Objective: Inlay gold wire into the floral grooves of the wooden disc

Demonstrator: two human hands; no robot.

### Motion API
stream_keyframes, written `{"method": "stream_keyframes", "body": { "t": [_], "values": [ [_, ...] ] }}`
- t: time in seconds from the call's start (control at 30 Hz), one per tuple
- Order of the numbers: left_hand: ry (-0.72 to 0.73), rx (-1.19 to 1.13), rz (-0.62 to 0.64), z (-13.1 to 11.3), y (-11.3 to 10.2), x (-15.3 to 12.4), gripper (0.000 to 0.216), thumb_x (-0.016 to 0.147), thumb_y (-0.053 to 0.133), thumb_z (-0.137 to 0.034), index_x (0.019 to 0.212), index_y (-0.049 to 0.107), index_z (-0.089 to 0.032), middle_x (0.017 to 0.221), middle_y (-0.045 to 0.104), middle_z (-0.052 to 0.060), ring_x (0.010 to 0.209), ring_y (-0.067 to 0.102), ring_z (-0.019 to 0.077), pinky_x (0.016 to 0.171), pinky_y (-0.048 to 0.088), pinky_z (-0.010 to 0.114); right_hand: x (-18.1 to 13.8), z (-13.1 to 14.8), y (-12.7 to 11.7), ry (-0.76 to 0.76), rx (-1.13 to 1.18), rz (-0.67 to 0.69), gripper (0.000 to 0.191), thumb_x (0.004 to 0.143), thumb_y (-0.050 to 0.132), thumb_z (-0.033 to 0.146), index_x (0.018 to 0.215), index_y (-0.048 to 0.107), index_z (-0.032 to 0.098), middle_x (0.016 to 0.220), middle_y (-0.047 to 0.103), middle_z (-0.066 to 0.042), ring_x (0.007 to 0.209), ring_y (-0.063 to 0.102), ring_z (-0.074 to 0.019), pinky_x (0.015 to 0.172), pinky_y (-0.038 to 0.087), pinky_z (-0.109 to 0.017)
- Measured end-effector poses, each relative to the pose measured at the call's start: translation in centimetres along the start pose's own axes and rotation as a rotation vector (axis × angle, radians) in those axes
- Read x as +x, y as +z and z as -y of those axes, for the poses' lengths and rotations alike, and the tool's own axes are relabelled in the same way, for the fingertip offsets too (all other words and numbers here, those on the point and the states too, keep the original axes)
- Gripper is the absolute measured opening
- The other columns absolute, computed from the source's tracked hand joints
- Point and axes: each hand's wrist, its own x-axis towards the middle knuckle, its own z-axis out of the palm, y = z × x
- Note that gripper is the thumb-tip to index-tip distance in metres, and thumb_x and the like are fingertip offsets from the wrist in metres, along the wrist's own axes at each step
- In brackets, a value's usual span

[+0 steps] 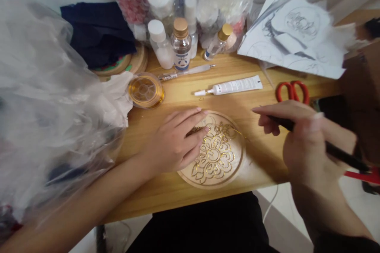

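Note:
A round wooden disc (231,170) with a gold wire flower pattern lies near the table's front edge. My left hand (175,140) rests on the disc's left part, fingers stretched out flat and pressing on the wire. My right hand (299,138) hovers to the right of the disc, fingers closed round a thin black tool (341,153) that points left toward the disc. A thin gold wire end (239,132) sticks out from the pattern toward the tool's tip.
A gold wire spool (146,91), a white glue tube (234,85), a pen (187,72), red scissors (292,91) and several small bottles (180,43) lie behind the disc. Paper sketches (297,35) sit at back right, crumpled plastic bags (44,106) at left.

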Motion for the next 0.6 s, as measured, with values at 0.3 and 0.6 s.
{"method": "stream_keyframes", "body": {
  "t": [0.3, 0.6],
  "values": [
    [0.021, 0.023, -0.025, 0.1, 0.3, -0.1, 0.022, 0.089, 0.053, -0.020, 0.106, 0.065, -0.014, 0.130, 0.058, 0.016, 0.127, 0.050, 0.0285, 0.096, 0.049, 0.045, 2.4, 0.9, 1.0, -0.131, 0.079, 0.512, 0.025, 0.084, 0.064, 0.015, 0.108, 0.067, 0.023, 0.094, 0.073, 0.002, 0.078, 0.068, -0.0102, 0.069, 0.054, -0.021],
    [-0.007, 0.050, -0.010, 0.1, 0.4, -0.3, 0.025, 0.091, 0.051, -0.022, 0.107, 0.067, -0.013, 0.126, 0.061, 0.015, 0.125, 0.051, 0.0295, 0.096, 0.049, 0.045, 2.4, -1.1, 2.6, -0.164, 0.066, 0.524, 0.017, 0.084, 0.067, 0.017, 0.100, 0.065, 0.021, 0.093, 0.073, 0.001, 0.086, 0.069, -0.0111, 0.077, 0.055, -0.021]
  ]
}}
